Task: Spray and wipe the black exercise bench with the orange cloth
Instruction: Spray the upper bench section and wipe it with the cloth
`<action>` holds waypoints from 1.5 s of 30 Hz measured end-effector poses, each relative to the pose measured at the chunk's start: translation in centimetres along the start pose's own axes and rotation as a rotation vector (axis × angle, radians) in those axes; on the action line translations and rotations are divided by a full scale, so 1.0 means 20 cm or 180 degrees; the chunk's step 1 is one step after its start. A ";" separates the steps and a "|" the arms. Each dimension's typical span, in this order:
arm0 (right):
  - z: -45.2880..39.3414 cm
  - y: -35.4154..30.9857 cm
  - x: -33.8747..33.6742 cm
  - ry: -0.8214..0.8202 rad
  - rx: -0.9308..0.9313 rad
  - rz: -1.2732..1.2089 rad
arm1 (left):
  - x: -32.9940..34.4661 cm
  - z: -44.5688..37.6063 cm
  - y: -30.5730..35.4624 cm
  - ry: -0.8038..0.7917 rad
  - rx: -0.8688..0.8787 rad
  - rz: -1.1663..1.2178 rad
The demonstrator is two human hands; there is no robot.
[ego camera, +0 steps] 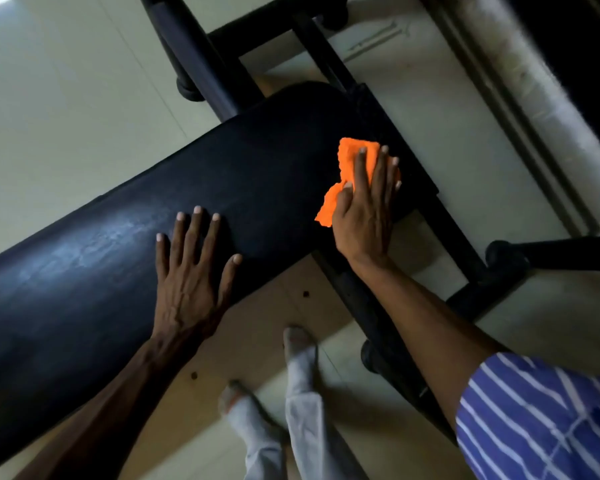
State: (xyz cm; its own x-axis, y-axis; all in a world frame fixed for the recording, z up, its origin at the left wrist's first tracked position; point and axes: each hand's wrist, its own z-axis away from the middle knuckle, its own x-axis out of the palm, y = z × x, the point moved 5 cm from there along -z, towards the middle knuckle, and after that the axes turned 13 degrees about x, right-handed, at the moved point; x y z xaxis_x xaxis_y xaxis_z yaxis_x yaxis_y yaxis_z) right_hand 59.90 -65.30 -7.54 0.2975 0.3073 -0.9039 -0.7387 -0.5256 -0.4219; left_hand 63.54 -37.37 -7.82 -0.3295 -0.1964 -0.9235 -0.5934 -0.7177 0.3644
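The black padded exercise bench runs from the lower left up to the centre right of the view. Its surface shows a dull sheen on the left part. The orange cloth lies on the bench's right end, and my right hand presses flat on it with straight fingers. My left hand rests flat on the pad's near edge, fingers spread, holding nothing. No spray bottle is in view.
The bench's black metal frame extends behind and to the right, with a foot bar at the right. My feet stand on the pale tiled floor below the bench. A wall base runs along the upper right.
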 end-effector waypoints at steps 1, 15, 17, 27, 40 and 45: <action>0.02 -0.01 0.01 0.0032 -0.0020 -0.0002 | 0.00 0.01 0.00 -0.0006 -0.0002 -0.0002; 0.72 -0.34 0.32 -0.0292 -0.1418 0.0428 | -0.03 0.46 -0.29 0.0165 -0.0520 -0.0077; 0.87 -0.39 0.37 -0.0377 -0.1520 0.0411 | -0.04 0.55 -0.36 0.0200 -0.0589 -0.0045; 1.54 -0.74 0.61 -0.0575 -0.1968 0.0483 | -0.15 1.30 -0.91 0.0383 -0.1103 -0.0116; 2.05 -1.01 0.69 -0.1549 -0.2991 0.0469 | -0.20 1.62 -1.03 0.0799 -0.1201 0.0373; 1.79 -1.00 0.53 -0.1955 -0.2475 -0.0120 | -0.25 1.50 -0.97 0.0871 -0.1160 0.0553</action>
State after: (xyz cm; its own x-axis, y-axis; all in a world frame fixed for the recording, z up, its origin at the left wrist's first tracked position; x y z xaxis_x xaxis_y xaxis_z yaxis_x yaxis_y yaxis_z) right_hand 56.17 -23.11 -6.07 -0.2148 0.5768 -0.7881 -0.0674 -0.8138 -0.5772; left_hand 54.63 -2.51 -6.72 -0.1665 -0.4674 -0.8682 -0.2350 -0.8363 0.4953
